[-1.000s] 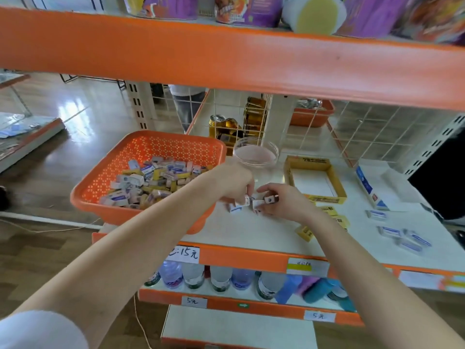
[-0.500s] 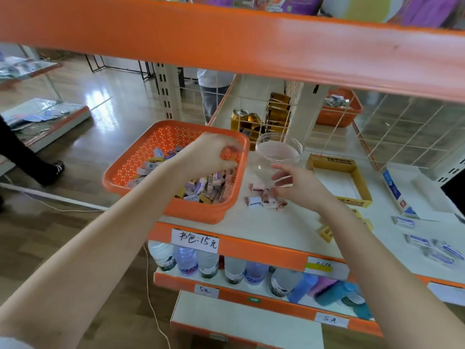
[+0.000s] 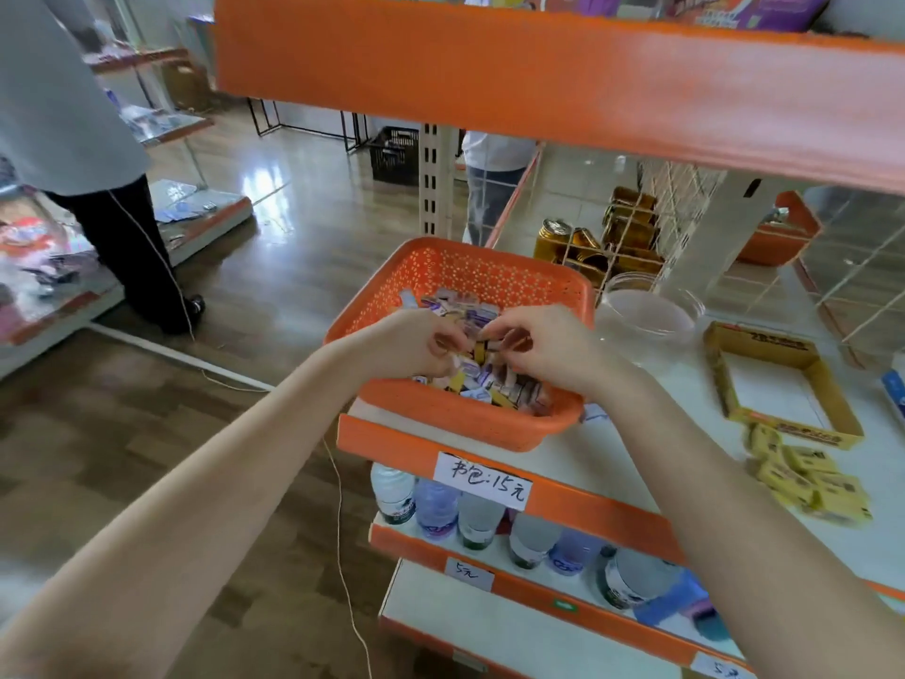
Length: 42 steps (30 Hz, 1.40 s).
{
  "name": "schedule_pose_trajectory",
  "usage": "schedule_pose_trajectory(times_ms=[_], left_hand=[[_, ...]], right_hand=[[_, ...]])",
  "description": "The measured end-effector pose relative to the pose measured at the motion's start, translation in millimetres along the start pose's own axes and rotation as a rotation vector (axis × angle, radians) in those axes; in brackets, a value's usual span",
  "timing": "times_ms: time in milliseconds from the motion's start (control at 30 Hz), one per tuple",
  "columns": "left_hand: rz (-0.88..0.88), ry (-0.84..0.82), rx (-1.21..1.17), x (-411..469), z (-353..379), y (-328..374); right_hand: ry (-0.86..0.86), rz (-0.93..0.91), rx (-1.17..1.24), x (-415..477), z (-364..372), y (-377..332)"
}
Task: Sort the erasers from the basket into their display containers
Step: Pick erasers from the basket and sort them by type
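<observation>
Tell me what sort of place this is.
Most likely a small shop: orange tiered shelving with handwritten price tags, bottled drinks on the shelf below, and a basket of packaged erasers.

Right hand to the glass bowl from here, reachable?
Probably yes. The glass bowl sits open-topped just right of the basket, close to the right hand; only the basket rim lies between.

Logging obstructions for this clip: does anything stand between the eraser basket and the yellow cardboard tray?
A clear glass bowl stands between basket and tray, toward the back; nearer the front edge the shelf looks passable.
</observation>
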<state>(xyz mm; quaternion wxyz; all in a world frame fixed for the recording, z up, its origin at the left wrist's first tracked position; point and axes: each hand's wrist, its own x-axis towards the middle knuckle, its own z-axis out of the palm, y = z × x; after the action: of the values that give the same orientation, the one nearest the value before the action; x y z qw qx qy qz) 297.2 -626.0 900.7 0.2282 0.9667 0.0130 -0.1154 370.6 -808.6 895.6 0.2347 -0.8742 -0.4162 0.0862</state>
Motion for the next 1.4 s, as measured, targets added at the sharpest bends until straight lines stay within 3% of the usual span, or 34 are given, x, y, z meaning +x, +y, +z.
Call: schedule_pose_trajectory(times_ms=[300, 633, 767, 967, 1200, 1400], left_hand=[[0.054, -0.059, -0.067, 11, 9, -18], [0.063, 0.093, -0.191, 16, 16, -29], [0.083, 0.083, -0.171, 20, 16, -32], [0.081, 0.089, -0.158, 24, 16, -35], [0.032, 0.123, -0.216, 22, 13, -35], [0.002, 0.117, -0.255, 17, 13, -29]], right_hand=[[-0.267, 0.019, -0.186, 0, 6, -6], [-0.208, 0.087, -0.355, 3, 15, -5], [-0.212, 0.156, -0.294, 8, 17, -5], [-0.204, 0.172, -0.002, 22, 24, -16], [-0.147, 0.082, -0.116, 24, 33, -18], [-0.081, 0.198, 0.088, 21, 25, -11]])
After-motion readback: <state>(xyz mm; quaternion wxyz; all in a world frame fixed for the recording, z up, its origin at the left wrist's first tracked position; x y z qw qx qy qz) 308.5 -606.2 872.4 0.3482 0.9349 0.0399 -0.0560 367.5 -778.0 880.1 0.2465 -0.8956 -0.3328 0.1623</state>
